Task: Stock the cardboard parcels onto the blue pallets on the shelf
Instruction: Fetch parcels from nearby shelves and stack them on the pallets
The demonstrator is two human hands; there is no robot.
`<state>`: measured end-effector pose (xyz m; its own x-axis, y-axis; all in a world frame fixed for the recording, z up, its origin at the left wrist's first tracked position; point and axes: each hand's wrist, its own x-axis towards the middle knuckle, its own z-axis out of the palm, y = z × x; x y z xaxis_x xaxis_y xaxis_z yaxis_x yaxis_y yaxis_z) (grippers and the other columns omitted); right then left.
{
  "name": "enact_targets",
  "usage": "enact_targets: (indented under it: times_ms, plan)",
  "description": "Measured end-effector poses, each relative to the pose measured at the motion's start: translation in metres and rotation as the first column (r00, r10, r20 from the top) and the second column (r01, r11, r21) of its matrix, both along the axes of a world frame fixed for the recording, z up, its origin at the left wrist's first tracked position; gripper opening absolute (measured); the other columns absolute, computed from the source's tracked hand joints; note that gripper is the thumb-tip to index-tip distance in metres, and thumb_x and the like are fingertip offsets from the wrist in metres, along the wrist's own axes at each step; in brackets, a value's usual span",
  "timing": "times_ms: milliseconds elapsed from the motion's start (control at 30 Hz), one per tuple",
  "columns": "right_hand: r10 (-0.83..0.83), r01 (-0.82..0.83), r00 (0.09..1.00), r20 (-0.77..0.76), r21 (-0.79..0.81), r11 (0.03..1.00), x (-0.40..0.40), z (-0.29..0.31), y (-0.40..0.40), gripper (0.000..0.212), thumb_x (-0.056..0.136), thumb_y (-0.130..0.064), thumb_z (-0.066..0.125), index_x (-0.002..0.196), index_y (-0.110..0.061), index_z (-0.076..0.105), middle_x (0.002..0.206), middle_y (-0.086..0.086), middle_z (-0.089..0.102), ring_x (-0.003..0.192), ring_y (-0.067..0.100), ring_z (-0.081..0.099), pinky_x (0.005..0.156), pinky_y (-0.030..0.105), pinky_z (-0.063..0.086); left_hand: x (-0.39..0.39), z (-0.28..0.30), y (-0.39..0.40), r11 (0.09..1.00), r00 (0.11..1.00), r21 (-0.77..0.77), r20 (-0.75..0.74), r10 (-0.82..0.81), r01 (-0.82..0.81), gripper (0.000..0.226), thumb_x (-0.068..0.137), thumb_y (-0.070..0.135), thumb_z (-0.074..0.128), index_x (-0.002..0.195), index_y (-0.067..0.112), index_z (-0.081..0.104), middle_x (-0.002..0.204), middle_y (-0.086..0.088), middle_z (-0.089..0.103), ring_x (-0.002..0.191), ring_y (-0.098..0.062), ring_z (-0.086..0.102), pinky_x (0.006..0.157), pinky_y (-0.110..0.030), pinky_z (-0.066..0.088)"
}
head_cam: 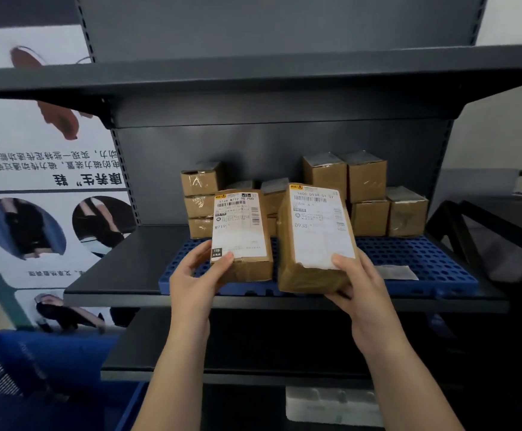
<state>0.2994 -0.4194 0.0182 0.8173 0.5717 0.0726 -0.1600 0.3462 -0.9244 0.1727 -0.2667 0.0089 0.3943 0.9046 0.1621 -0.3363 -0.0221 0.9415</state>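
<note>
Both parcels (284,234) over pallet (424,256) edge

parcels (315,237): brown cardboard, white labels with black barcodes | pallet (415,253): blue, grid of holes | shelf (122,262): dark grey | crate (51,368): blue | poster (48,181): white, black lettering

1. We are in a parcel stockroom or pickup depot: dark metal shelving (253,73) with slotted uprights fills the view.
2. We see taped cardboard parcels (368,194) bearing barcoded shipping labels, stacked on a blue pallet (409,256).
3. A blue crate (51,368) sits nearby; a printed poster (45,181) hangs beside the shelves.
</note>
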Motion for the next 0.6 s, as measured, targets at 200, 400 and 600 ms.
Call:
enact_targets:
  times_ms: [200, 400, 600]
  plan:
    - [-0.043, 0.043, 0.999, 0.004, -0.027, 0.999, 0.024, 0.012, 0.047, 0.019, 0.089, -0.02, 0.058, 0.097, -0.037, 0.056, 0.097, -0.01, 0.064, 0.092, 0.011, 0.06, 0.07, 0.026, 0.047, 0.035, 0.011, 0.059, 1.0, 1.0, 0.013, 0.019, -0.013, 0.012, 0.03, 0.077, 0.012, 0.073, 0.102, 0.025, 0.062, 0.112, -0.001, 0.065, 0.102, -0.018, 0.063, 0.078, -0.031, 0.055]
    - [-0.09, 0.091, 0.995, 0.03, -0.01, 0.996, 0.039, 0.018, 0.086, 0.019, 0.088, -0.02, 0.059, 0.093, -0.039, 0.056, 0.098, -0.01, 0.065, 0.092, 0.011, 0.061, 0.071, 0.026, 0.047, 0.068, 0.024, 0.112, 0.996, 0.996, 0.051, 0.045, -0.081, 0.079, 0.026, 0.074, 0.014, 0.075, 0.095, 0.026, 0.064, 0.107, -0.002, 0.068, 0.101, -0.018, 0.065, 0.084, -0.035, 0.056]
    - [-0.104, 0.105, 0.994, 0.046, -0.025, 0.994, 0.046, 0.015, 0.111, 0.022, 0.089, -0.019, 0.058, 0.107, -0.032, 0.058, 0.102, -0.009, 0.066, 0.094, 0.009, 0.061, 0.071, 0.026, 0.047, 0.094, 0.02, 0.145, 0.995, 0.997, 0.055, 0.02, -0.079, 0.078, 0.028, 0.074, 0.019, 0.077, 0.097, 0.028, 0.063, 0.109, -0.001, 0.067, 0.102, -0.017, 0.064, 0.09, -0.036, 0.053]
